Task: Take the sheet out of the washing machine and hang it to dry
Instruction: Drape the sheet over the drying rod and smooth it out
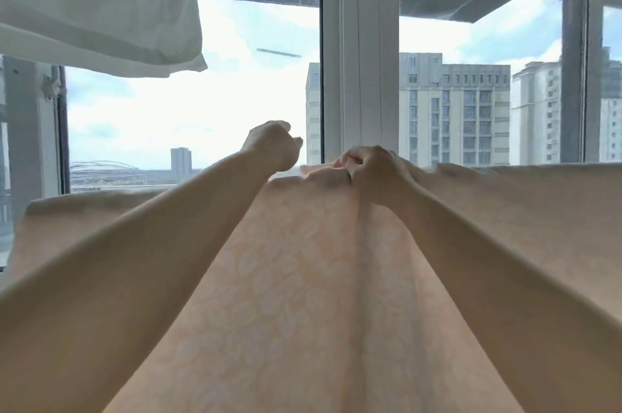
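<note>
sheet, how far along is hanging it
Mostly done: the peach sheet is out of the machine and draped along its top edge before the window. In hand: the right hand grips a bunched fold; the left hand, curled, holds nothing. Left: spreading that bunch flat.

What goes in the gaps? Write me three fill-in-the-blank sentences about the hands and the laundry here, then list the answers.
1. The right hand grips the top edge of the ____ sheet.
2. The left hand, fingers curled, is raised in front of the ____.
3. The white pillowcase hangs at the upper ____ of the view.

Missing words: peach; window; left
</note>
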